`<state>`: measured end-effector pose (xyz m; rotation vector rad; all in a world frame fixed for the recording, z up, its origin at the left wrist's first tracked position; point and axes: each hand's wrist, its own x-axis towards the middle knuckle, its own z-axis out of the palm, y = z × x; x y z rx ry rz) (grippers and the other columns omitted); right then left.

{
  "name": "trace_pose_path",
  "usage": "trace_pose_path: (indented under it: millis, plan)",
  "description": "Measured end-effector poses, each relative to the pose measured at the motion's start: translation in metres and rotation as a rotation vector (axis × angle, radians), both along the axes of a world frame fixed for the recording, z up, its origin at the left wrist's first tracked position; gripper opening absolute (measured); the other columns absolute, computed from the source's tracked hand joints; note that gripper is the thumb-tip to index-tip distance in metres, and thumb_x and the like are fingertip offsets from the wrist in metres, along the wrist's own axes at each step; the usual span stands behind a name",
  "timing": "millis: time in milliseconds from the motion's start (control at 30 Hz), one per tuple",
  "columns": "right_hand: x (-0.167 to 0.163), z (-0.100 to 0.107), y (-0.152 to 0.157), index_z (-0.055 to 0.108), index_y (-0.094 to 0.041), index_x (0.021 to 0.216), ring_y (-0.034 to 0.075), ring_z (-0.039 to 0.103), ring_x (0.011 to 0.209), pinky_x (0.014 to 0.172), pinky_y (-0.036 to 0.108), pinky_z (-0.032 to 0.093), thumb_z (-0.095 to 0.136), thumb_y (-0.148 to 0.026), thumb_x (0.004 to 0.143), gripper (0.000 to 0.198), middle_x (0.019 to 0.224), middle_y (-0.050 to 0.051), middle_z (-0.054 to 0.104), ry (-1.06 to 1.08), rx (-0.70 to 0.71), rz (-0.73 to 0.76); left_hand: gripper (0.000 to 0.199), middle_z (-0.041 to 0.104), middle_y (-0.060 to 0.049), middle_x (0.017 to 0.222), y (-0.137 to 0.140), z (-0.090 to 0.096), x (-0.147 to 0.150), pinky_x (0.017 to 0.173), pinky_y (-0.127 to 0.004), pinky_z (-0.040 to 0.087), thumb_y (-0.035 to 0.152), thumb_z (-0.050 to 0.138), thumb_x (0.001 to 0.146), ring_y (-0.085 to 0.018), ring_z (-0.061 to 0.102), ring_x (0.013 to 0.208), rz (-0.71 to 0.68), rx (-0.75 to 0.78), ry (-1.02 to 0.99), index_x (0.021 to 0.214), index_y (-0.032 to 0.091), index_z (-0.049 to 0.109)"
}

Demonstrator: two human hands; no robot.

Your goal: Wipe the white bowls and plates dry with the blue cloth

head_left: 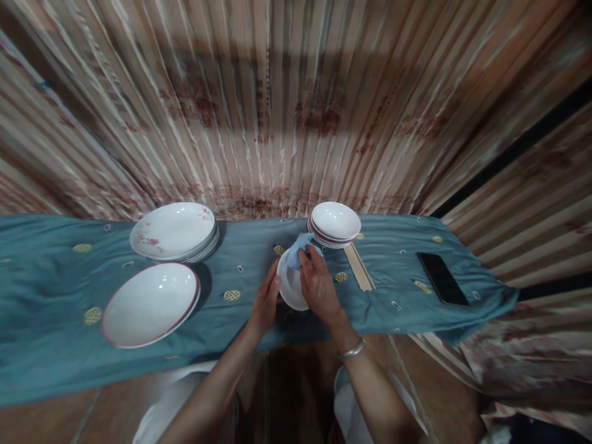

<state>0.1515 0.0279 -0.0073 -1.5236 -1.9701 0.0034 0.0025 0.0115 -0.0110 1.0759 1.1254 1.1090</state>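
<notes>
Near the counter's (pixel 393 271) front edge, left grip (pixel 268 297) holding small bowl (pixel 290 288) by its side, right grip (pixel 319 287) pinching blue cloth (pixel 295 258) inside it, bowl stack (pixel 336 221) just beyond, chopsticks (pixel 358 268) and phone (pixel 441 279) right, plate stack (pixel 176 231) and large bowl (pixel 150 305) left.

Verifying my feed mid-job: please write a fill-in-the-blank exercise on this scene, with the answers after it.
1. The right hand holds a light-blue ____ at the white dish.
2. A silver bracelet circles the ____ wrist.
3. The black ____ lies to the right of the chopsticks.
4. The top plate is patterned with reddish ____.

Answers: cloth; right; phone; flowers.
</notes>
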Motion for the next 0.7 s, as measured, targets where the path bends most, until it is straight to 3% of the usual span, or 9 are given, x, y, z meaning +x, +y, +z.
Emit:
trace_pose_path:
  millis: [167, 400, 533, 700]
  plan:
    - [0.007, -0.002, -0.006, 0.054, -0.004, 0.133, 0.031, 0.049, 0.126, 0.104, 0.05, 0.046, 0.038, -0.004, 0.091, 0.045, 0.141, 0.025, 0.048, -0.16, -0.072, -0.07, 0.066, 0.049, -0.01, 0.149, 0.0, 0.004, 0.0, 0.086, -0.044, 0.059, 0.056, 0.051, 0.087, -0.034, 0.054, 0.126, 0.024, -0.002, 0.021, 0.143, 0.021, 0.049]
    - [0.02, -0.006, -0.021, 0.064, -0.014, 0.111, 0.029, 0.057, 0.106, 0.095, 0.047, 0.05, 0.043, -0.007, 0.091, 0.03, 0.129, 0.021, 0.056, -0.161, -0.128, -0.089, 0.065, 0.048, -0.009, 0.15, 0.001, 0.003, 0.002, 0.084, -0.042, 0.06, 0.056, 0.05, 0.087, -0.033, 0.054, 0.125, 0.031, -0.007, 0.015, 0.143, 0.023, 0.05]
    - [0.026, -0.009, -0.03, 0.065, -0.02, 0.093, 0.027, 0.058, 0.104, 0.095, 0.047, 0.05, 0.048, -0.008, 0.089, 0.022, 0.114, 0.016, 0.063, -0.122, -0.171, -0.006, 0.065, 0.05, -0.009, 0.149, 0.001, 0.005, 0.003, 0.086, -0.043, 0.059, 0.057, 0.051, 0.086, -0.033, 0.056, 0.123, 0.033, 0.001, 0.016, 0.142, 0.023, 0.051]
    - [0.033, -0.016, -0.042, 0.066, -0.018, 0.103, 0.026, 0.06, 0.113, 0.1, 0.047, 0.049, 0.051, -0.017, 0.091, 0.019, 0.115, 0.015, 0.065, 0.034, -0.198, 0.127, 0.067, 0.05, -0.01, 0.148, 0.002, 0.006, 0.003, 0.08, -0.04, 0.06, 0.058, 0.05, 0.086, -0.032, 0.057, 0.121, 0.045, -0.005, 0.036, 0.142, 0.021, 0.051]
